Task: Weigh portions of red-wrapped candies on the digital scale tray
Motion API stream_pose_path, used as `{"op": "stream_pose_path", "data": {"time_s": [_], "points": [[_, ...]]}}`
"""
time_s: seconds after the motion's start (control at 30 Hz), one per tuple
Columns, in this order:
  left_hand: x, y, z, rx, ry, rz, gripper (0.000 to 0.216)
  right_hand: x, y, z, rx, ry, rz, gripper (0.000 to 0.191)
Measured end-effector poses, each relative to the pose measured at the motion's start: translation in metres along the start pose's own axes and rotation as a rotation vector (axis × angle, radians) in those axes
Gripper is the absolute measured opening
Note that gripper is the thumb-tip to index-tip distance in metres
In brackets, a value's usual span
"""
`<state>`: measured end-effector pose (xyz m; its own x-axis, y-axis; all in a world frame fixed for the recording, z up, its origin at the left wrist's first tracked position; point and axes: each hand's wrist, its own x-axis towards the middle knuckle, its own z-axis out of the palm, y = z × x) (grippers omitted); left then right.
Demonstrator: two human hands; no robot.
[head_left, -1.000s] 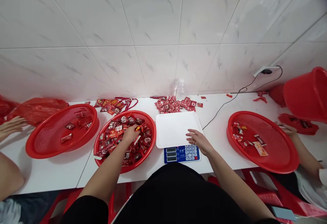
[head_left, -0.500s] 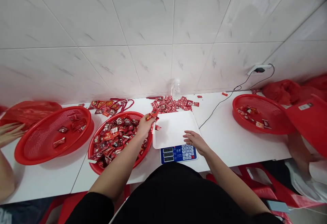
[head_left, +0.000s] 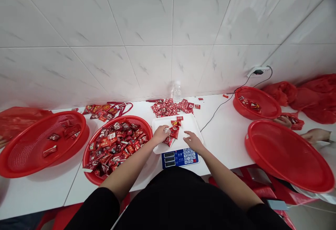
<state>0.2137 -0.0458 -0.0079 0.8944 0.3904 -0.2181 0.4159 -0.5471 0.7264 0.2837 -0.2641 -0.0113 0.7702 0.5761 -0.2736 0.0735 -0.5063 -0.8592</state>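
My left hand point(head_left: 159, 135) is loose, thumb and fingers parted, at the left side of a few red wrapped packets point(head_left: 174, 132); I cannot tell whether my fingertips touch them. My right hand point(head_left: 193, 141) is open too, with nothing in it, its fingers pointing toward the same packets from the right, just apart from them. The packets lie in a loose line on the white tray point(head_left: 187, 120) of a scale, whose blue keypad panel point(head_left: 181, 157) faces me below the tray. Just left of the tray, a red basket point(head_left: 91, 178) is heaped with similar packets point(head_left: 118, 140), my left forearm crossing over its near side. Behind the tray, a spread of small red packets point(head_left: 164, 108) lies in front of a clear bottle point(head_left: 177, 91) by the tiled wall point(head_left: 152, 62). Farther left, another red basket point(head_left: 26, 146) stands tilted with a few packets inside. To my right, a black cable point(head_left: 217, 110) runs up to a power strip point(head_left: 258, 71), and beyond it a co-worker's hand point(head_left: 313, 135) is beside a tilted red basket point(head_left: 288, 153).
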Motion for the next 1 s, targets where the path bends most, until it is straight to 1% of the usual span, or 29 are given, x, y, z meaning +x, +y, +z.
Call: {"op": "stream_pose_path", "data": {"time_s": [0.1, 0.17, 0.2, 0.27, 0.3, 0.37, 0.43, 0.5, 0.53, 0.57, 0.63, 0.7, 0.77, 0.87, 0.93, 1.0], "points": [[-0.01, -0.008, -0.005, 0.122, -0.036, -0.01, 0.06, 0.018, -0.001, 0.002, -0.225, 0.045, -0.096, 0.052], [-0.017, -0.011, -0.005, 0.183, -0.083, -0.018, 0.07, 0.033, -0.007, 0.004, -0.332, 0.035, -0.145, 0.059], [-0.02, -0.011, -0.004, 0.2, -0.104, -0.019, 0.071, 0.041, -0.011, 0.005, -0.368, 0.017, -0.17, 0.062], [-0.022, -0.011, -0.001, 0.19, -0.112, -0.021, 0.065, 0.052, -0.018, 0.009, -0.419, -0.036, -0.235, 0.066], [-0.022, -0.011, 0.001, 0.163, -0.089, -0.024, 0.06, 0.056, -0.022, 0.011, -0.44, -0.066, -0.27, 0.065], [-0.021, -0.013, 0.003, 0.074, -0.009, -0.037, 0.05, 0.058, -0.027, 0.015, -0.462, -0.124, -0.327, 0.058], [-0.019, -0.016, 0.004, -0.046, 0.058, -0.044, 0.046, 0.056, -0.03, 0.017, -0.449, -0.198, -0.367, 0.046], [-0.019, -0.02, 0.003, -0.154, 0.08, -0.045, 0.046, 0.056, -0.032, 0.015, -0.404, -0.264, -0.4, 0.035], [-0.02, -0.02, 0.002, -0.187, 0.079, -0.047, 0.045, 0.058, -0.034, 0.014, -0.374, -0.27, -0.41, 0.033], [-0.022, -0.021, 0.002, -0.204, 0.076, -0.051, 0.045, 0.062, -0.035, 0.011, -0.347, -0.252, -0.413, 0.033], [-0.025, -0.02, 0.0, -0.202, 0.074, -0.053, 0.042, 0.074, -0.036, 0.005, -0.323, -0.153, -0.384, 0.04], [-0.029, -0.017, -0.002, -0.168, 0.085, -0.051, 0.04, 0.088, -0.035, -0.001, -0.361, -0.057, -0.312, 0.052], [-0.033, -0.016, -0.006, -0.116, 0.113, -0.051, 0.038, 0.1, -0.033, -0.004, -0.437, -0.028, -0.234, 0.061], [-0.041, -0.02, -0.017, -0.035, 0.18, -0.032, 0.037, 0.107, -0.028, -0.003, -0.529, -0.092, -0.186, 0.06], [-0.047, -0.027, -0.028, 0.036, 0.242, 0.009, 0.036, 0.103, -0.028, 0.001, -0.553, -0.158, -0.21, 0.056], [-0.052, -0.039, -0.04, 0.131, 0.299, 0.042, 0.036, 0.095, -0.031, 0.006, -0.554, -0.233, -0.241, 0.056]]}}
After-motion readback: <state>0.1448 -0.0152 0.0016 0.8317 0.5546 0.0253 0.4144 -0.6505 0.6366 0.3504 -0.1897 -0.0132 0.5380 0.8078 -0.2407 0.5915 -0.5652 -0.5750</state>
